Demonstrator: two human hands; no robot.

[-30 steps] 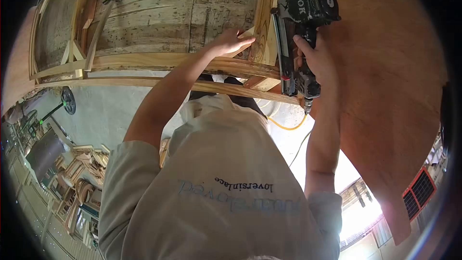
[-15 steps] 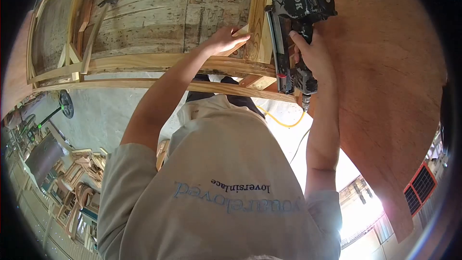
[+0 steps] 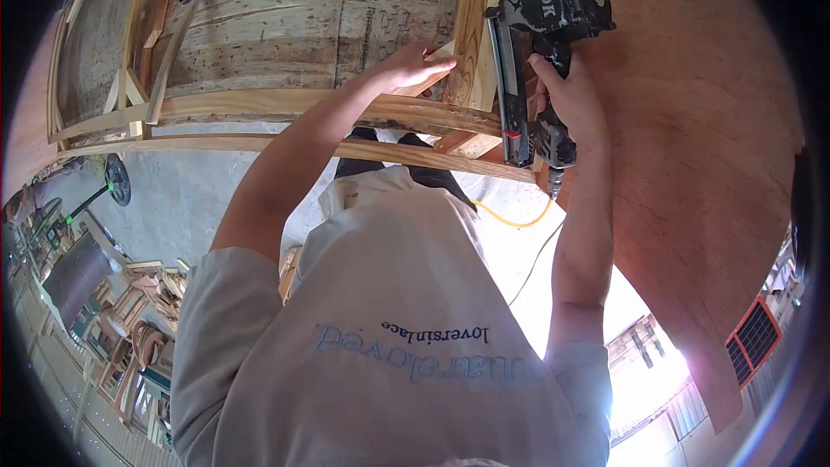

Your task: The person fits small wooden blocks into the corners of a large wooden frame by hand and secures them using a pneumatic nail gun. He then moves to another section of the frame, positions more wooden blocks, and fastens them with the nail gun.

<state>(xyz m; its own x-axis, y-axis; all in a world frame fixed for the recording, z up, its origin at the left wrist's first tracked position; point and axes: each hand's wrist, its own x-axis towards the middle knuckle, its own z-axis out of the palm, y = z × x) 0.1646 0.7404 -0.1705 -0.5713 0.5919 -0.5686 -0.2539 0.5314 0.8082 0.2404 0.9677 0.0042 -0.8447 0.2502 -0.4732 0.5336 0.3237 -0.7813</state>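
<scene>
My right hand [image 3: 571,99] grips the handle of a black pneumatic nail gun [image 3: 540,26], held against the side of a pale wooden upright [image 3: 475,26] of a furniture frame. My left hand [image 3: 405,67] rests just left of that upright, fingers pressed on a small wooden strip [image 3: 435,79] where the upright meets the curved front rail [image 3: 285,105]. Behind the frame lies a weathered plywood sheet [image 3: 285,17]. My grey shirt fills the lower middle of the view.
A large brown board [image 3: 692,121] stands to the right of the nail gun. A hammer [image 3: 173,43] lies on the frame at the left. A yellow hose [image 3: 510,223] runs over the concrete floor. Stacked wooden frames [image 3: 130,320] and a fan stand [image 3: 112,177] are at lower left.
The nail gun and my right hand shifted slightly left, then back right along the upright. My left hand stays on the small strip.
</scene>
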